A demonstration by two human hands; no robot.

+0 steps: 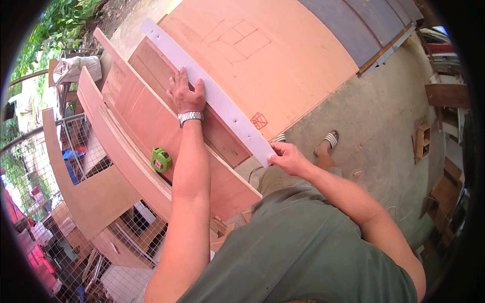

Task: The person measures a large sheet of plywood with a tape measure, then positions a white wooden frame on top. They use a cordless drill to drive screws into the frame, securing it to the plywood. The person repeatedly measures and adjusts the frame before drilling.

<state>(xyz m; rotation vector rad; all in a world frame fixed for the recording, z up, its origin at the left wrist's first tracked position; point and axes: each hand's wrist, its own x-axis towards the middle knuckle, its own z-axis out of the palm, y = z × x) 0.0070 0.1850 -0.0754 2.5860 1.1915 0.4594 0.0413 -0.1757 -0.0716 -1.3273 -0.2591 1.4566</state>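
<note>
A long, narrow white strip (221, 105) with small dark spots near both ends lies along the left edge of a plywood sheet (298, 65). My left hand (187, 93), with a metal-band watch (191, 118) at the wrist, rests on the strip's left edge near its middle, fingers spread. At the near end, my right hand (288, 158) pinches the strip's corner between thumb and fingers. Red line sketches of box shapes mark the sheet. Left of my left forearm, a green tape measure (161, 160) sits on the stacked plywood boards.
Upright plywood boards (144, 106) stand left of the sheet, beside an L-shaped panel (96, 197) and wire mesh fencing. Grey machine table (361, 28) is at the far right. A small wooden box (423, 140) and wood pieces lie on the concrete floor (379, 146).
</note>
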